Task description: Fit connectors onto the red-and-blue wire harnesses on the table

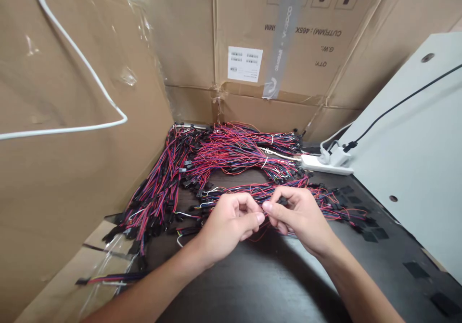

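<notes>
My left hand [236, 219] is closed in a pinch, thumb pressed against the forefinger, on a thin wire that mostly hides behind the fingers. Almost touching it, my right hand [296, 214] also pinches the wire between thumb and forefinger. A small black connector [283, 200] shows at the curled fingers of the right hand. Directly behind both hands lies a bundle of red, blue and black wires [249, 188] with connectors at its ends. Farther back sits a larger tied bundle of red and purple wires [231, 152].
More wires with black connectors [155, 183] spread along the left. A white power strip [327, 164] with plugs stands back right, beside a pale panel [415, 145]. Cardboard boxes [191, 39] wall the back and left. The dark tabletop [249, 284] carries black patches at right.
</notes>
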{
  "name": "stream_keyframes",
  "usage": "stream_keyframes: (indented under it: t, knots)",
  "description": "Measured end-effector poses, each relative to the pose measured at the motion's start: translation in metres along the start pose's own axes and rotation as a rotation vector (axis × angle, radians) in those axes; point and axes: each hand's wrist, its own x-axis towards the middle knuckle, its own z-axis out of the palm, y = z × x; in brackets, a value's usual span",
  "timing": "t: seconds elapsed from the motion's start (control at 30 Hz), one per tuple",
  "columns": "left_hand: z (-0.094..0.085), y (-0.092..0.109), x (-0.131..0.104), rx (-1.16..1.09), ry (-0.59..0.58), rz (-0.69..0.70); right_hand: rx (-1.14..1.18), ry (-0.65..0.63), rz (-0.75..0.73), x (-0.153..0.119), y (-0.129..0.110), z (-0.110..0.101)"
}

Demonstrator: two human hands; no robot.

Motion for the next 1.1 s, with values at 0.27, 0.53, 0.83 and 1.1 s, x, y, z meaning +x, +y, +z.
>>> stream_keyframes:
  t: [0.27, 0.53, 0.83, 1.1]
  knots:
    - [-0.003, -0.006, 0.003, 0.019, -0.038, -0.055, -0.149, 0.087, 0.000, 0.002, -0.009, -0.012]
    - [-0.004, -0.005, 0.004, -0.019, -0.053, -0.082, -0.186, 0.164, -0.082, 0.002, -0.009, -0.028]
    - [-0.004, 0.001, 0.002, 0.005, -0.056, -0.089, -0.203, 0.162, -0.098, 0.001, -0.007, -0.026]
    - [-0.005, -0.001, 0.002, 0.064, -0.071, -0.084, -0.134, 0.110, -0.039, 0.001, -0.007, -0.024]
